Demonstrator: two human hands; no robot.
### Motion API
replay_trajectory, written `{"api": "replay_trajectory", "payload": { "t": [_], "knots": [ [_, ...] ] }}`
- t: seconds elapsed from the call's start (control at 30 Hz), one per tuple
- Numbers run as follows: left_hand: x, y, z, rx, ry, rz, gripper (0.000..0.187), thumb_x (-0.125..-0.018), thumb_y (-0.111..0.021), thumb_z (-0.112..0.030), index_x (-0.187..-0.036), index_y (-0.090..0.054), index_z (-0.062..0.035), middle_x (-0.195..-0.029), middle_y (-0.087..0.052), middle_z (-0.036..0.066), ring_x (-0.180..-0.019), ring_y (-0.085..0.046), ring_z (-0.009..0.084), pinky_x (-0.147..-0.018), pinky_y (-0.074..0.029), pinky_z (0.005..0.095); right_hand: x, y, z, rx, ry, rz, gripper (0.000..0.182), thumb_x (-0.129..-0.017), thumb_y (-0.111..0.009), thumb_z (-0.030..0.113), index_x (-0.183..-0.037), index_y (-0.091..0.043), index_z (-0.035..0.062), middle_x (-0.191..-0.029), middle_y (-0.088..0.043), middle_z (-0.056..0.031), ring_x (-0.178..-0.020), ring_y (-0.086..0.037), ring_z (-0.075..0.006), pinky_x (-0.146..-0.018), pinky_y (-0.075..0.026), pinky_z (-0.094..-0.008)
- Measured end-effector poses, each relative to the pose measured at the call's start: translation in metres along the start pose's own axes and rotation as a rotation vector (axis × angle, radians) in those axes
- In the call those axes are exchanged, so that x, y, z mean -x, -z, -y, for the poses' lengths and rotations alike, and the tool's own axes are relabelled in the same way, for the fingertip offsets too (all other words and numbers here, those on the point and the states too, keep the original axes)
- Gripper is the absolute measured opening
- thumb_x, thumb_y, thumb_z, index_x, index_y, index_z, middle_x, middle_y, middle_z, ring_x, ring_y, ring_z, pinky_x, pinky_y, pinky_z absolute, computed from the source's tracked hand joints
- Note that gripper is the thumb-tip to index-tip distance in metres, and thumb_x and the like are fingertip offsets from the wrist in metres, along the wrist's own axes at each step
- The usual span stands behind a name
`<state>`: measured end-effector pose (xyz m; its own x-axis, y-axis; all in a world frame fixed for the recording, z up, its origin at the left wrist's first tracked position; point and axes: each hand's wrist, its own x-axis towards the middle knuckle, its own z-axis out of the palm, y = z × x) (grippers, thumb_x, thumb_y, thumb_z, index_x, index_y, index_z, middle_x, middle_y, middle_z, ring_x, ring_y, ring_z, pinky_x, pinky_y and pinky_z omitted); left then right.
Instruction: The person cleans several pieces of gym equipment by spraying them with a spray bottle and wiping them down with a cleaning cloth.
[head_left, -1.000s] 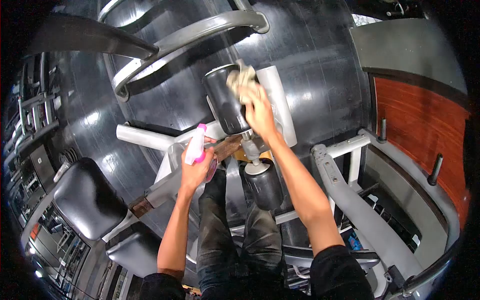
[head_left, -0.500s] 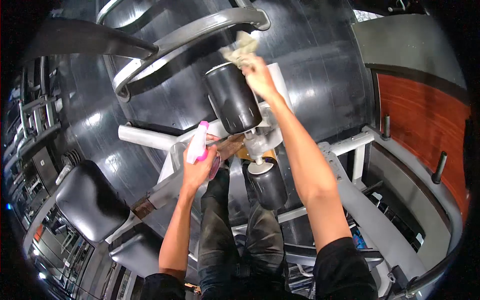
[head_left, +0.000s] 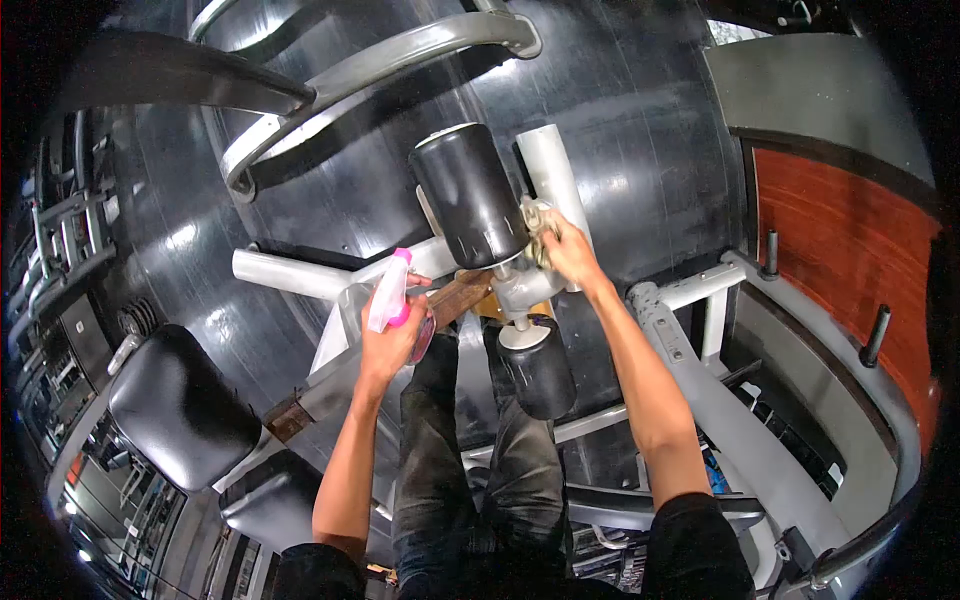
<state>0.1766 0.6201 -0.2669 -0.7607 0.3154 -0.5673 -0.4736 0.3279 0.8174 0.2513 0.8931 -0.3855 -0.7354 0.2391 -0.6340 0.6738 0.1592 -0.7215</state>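
My left hand (head_left: 387,335) is wrapped round a spray bottle (head_left: 389,292) with a white and pink trigger head; part of its clear body shows below my fingers. In my right hand (head_left: 568,252) is a crumpled pale cloth (head_left: 540,228), held against or close beside the right side of a large black padded roller (head_left: 470,195). The roller has a pale end cap and some scuffs near its lower edge. Nearer to me, a second black roller (head_left: 537,370) is joined to it by a grey metal bracket (head_left: 522,290).
Black seat pads (head_left: 183,408) stand at the lower left. A curved grey tube frame (head_left: 400,60) arches across the top. Grey machine beams (head_left: 725,430) run along the right, near a red-brown panel (head_left: 840,280). Dark floor (head_left: 640,150) lies beneath.
My right hand has moved with the cloth from the roller's far end down along its right side, toward me. My left hand and the spray bottle have barely shifted.
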Motion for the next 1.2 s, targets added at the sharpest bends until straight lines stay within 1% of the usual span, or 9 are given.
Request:
{"api": "replay_trajectory", "payload": {
  "t": [0.07,0.13,0.27,0.57,0.63,0.73,1.0,1.1,1.2],
  "knots": [
    [-0.002,-0.001,0.001,-0.012,-0.017,0.002,0.024,-0.086,-0.059,0.003,-0.109,-0.057,-0.0008,-0.103,-0.065,0.005,-0.076,-0.059,0.0065,-0.071,-0.049,0.0246,-0.05,-0.009,-0.019,-0.133,0.046,0.002,0.037,-0.091,-0.05,0.011,-0.128,-0.053,0.0085,-0.12,-0.061,-0.0183,-0.111,-0.059,-0.0259,-0.096,-0.044,-0.0353],
    [-0.002,0.0,0.002,-0.022,-0.034,0.006,0.024,-0.086,-0.059,0.003,-0.11,-0.057,-0.0009,-0.103,-0.065,0.005,-0.077,-0.059,0.0067,-0.071,-0.049,0.0245,-0.09,-0.025,-0.012,-0.638,-0.041,0.009,0.036,-0.094,-0.045,0.008,-0.129,-0.052,0.0031,-0.122,-0.061,-0.0108,-0.116,-0.054,-0.0204,-0.099,-0.04,-0.0316],
    [-0.002,0.005,-0.002,-0.041,-0.057,-0.016,0.025,-0.087,-0.06,0.003,-0.111,-0.057,-0.0013,-0.103,-0.065,0.006,-0.077,-0.058,0.0065,-0.071,-0.049,0.0242,-0.122,-0.043,0.016,-0.871,-0.1,-0.021,0.036,-0.094,-0.045,0.008,-0.129,-0.052,0.0035,-0.123,-0.059,-0.0104,-0.116,-0.053,-0.0203,-0.1,-0.039,-0.0298],
    [0.014,0.01,0.005,-0.026,-0.03,0.01,0.024,-0.087,-0.061,0.002,-0.11,-0.057,-0.0014,-0.104,-0.065,0.005,-0.075,-0.059,0.0059,-0.07,-0.049,0.0241,0.0,0.025,-0.006,-0.062,-0.032,0.211,0.038,-0.085,-0.056,0.003,-0.123,-0.059,0.0064,-0.13,-0.056,-0.0144,-0.123,-0.05,-0.0233,-0.102,-0.039,-0.0325],
    [0.02,0.004,0.006,-0.016,-0.029,0.016,0.023,-0.087,-0.061,0.001,-0.109,-0.057,-0.0012,-0.103,-0.066,0.005,-0.075,-0.059,0.0063,-0.07,-0.049,0.0243,0.048,0.033,-0.007,0.093,0.127,0.269,0.043,-0.078,-0.058,-0.003,-0.119,-0.062,0.0105,-0.128,-0.053,-0.0164,-0.121,-0.052,-0.0292,-0.103,-0.04,-0.0361],
    [0.025,-0.006,0.017,-0.062,-0.081,0.058,0.022,-0.083,-0.064,-0.001,-0.105,-0.06,-0.0016,-0.096,-0.068,0.006,-0.079,-0.061,0.0106,-0.074,-0.05,0.0263,0.097,0.015,0.012,0.44,0.234,0.041,0.047,-0.077,-0.054,-0.006,-0.118,-0.063,0.0159,-0.127,-0.049,-0.0197,-0.117,-0.051,-0.0404,-0.102,-0.043,-0.0424],
    [0.04,-0.039,0.002,-0.268,-0.071,0.207,0.028,-0.078,-0.064,0.003,-0.105,-0.063,-0.0049,-0.094,-0.068,0.008,-0.081,-0.063,0.0136,-0.074,-0.049,0.0282,0.036,0.01,-0.095,0.298,0.208,-0.373,0.044,-0.081,-0.052,-0.004,-0.122,-0.061,0.0112,-0.125,-0.051,-0.0231,-0.11,-0.054,-0.0427,-0.095,-0.046,-0.0434],
    [0.042,-0.047,0.0,-0.254,-0.035,0.235,0.027,-0.079,-0.064,0.003,-0.105,-0.063,-0.0052,-0.091,-0.068,0.007,-0.073,-0.061,0.0121,-0.069,-0.048,0.0274,0.023,-0.015,-0.152,-0.075,-0.272,-0.368,0.04,-0.085,-0.054,0.007,-0.125,-0.059,0.0102,-0.123,-0.052,-0.0265,-0.108,-0.055,-0.0425,-0.093,-0.046,-0.0411],
    [0.043,-0.052,-0.005,-0.27,-0.024,0.251,0.025,-0.08,-0.064,0.001,-0.104,-0.063,-0.0056,-0.086,-0.067,0.006,-0.066,-0.056,0.0111,-0.064,-0.046,0.0266,0.071,-0.031,-0.108,0.049,-0.03,-0.556,0.044,-0.083,-0.055,0.004,-0.126,-0.06,0.0126,-0.124,-0.05,-0.028,-0.111,-0.053,-0.0442,-0.097,-0.044,-0.0415]
  ]
}}
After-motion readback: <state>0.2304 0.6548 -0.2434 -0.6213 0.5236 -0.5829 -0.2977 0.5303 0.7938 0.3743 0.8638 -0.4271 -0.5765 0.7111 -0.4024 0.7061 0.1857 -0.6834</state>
